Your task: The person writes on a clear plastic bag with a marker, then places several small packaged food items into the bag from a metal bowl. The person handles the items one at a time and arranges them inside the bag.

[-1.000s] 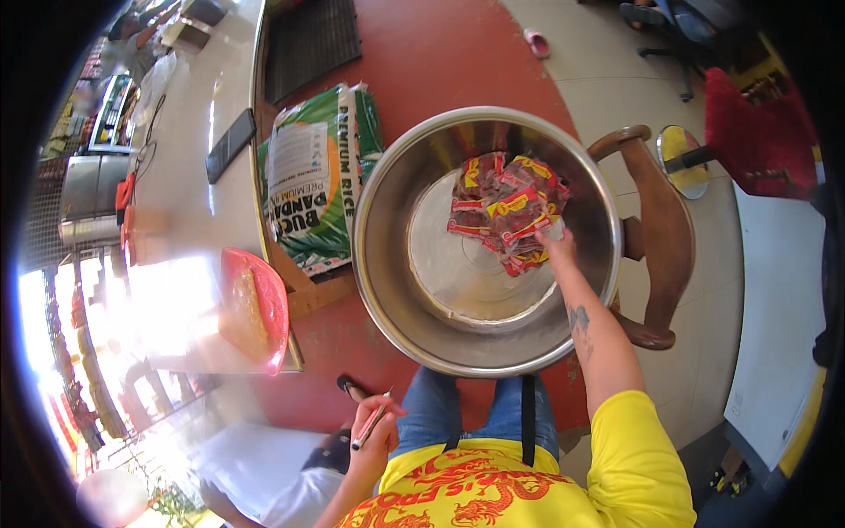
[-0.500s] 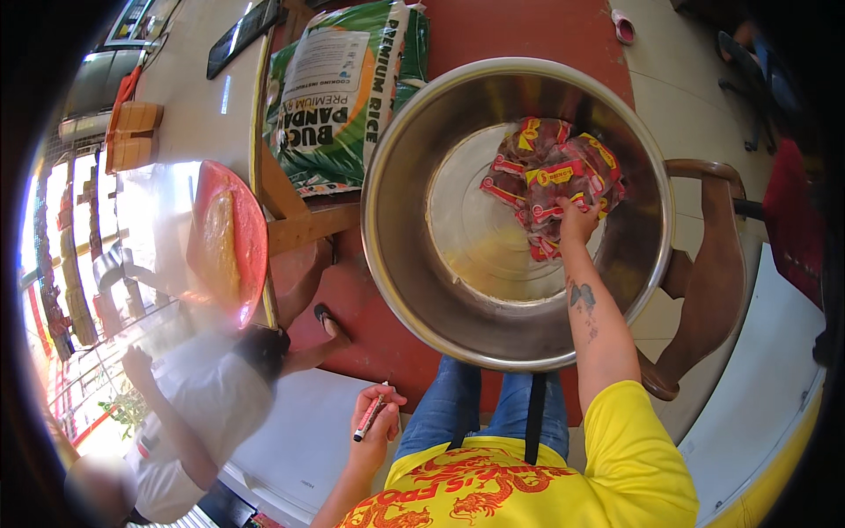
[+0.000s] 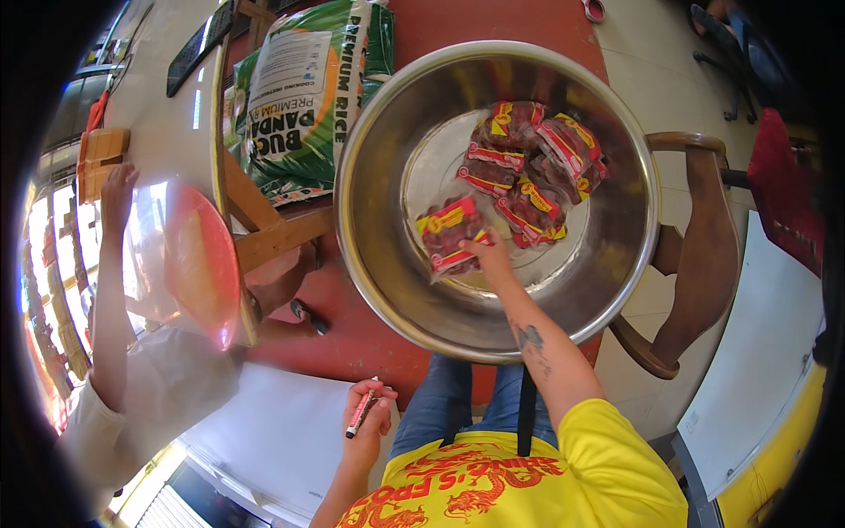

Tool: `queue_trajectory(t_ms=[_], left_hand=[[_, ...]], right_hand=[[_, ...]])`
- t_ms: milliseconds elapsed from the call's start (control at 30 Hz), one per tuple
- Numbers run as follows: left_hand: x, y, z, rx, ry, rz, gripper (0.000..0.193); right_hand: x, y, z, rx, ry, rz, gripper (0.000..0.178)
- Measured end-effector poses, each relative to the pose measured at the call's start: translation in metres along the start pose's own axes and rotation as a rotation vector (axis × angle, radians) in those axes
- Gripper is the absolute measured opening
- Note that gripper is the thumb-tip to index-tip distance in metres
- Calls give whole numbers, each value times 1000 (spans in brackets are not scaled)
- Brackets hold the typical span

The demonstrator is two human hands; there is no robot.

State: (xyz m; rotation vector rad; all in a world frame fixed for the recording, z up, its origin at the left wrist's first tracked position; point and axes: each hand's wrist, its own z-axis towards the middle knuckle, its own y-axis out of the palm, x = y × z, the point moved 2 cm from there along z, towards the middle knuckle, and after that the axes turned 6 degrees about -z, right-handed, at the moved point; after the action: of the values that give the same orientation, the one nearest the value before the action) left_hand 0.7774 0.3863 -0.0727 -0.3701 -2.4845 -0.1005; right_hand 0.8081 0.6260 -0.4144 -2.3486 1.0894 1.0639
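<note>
A clear plastic pack of small reddish sausages (image 3: pixel 447 231), with a yellow and red label, is gripped at its edge by my right hand (image 3: pixel 489 255). It is over the left part of a large round metal basin (image 3: pixel 368 238). Several similar packs (image 3: pixel 532 207) lie piled in the basin, right of the held one. My left hand (image 3: pixel 378 417) is closed around a marker pen (image 3: pixel 359 415) with a dark barrel end, outside the basin near its front rim. Whether the held pack touches the basin's bottom I cannot tell.
A brown wooden chair (image 3: pixel 704 264) stands right of the basin. Big green rice sacks (image 3: pixel 295 97) sit behind it to the left. At the left, another person's arm (image 3: pixel 110 264) is beside a table with a red tray (image 3: pixel 201 264). White lids or panels (image 3: pixel 273 422) flank me.
My right hand has moved left and toward me from the pile, now with one pack apart from the others. My left hand still holds the marker. The other person's arm has risen.
</note>
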Motion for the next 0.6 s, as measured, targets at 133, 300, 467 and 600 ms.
queue_trajectory(t_ms=[133,300,467,600], left_hand=[[2,-9,3,33,-18,36,29],[1,-17,8,26,-43,64,30],[-1,-19,14,-2,-17,59,32],[-2,-21,17,29,-58,98,33]], right_hand=[[26,-10,6,306,51,-193,56],[-52,-81,12,886,-91,-648,67],[-85,-113,52,373,240,-449,65],[-59,-117,63,204,173,40,54]])
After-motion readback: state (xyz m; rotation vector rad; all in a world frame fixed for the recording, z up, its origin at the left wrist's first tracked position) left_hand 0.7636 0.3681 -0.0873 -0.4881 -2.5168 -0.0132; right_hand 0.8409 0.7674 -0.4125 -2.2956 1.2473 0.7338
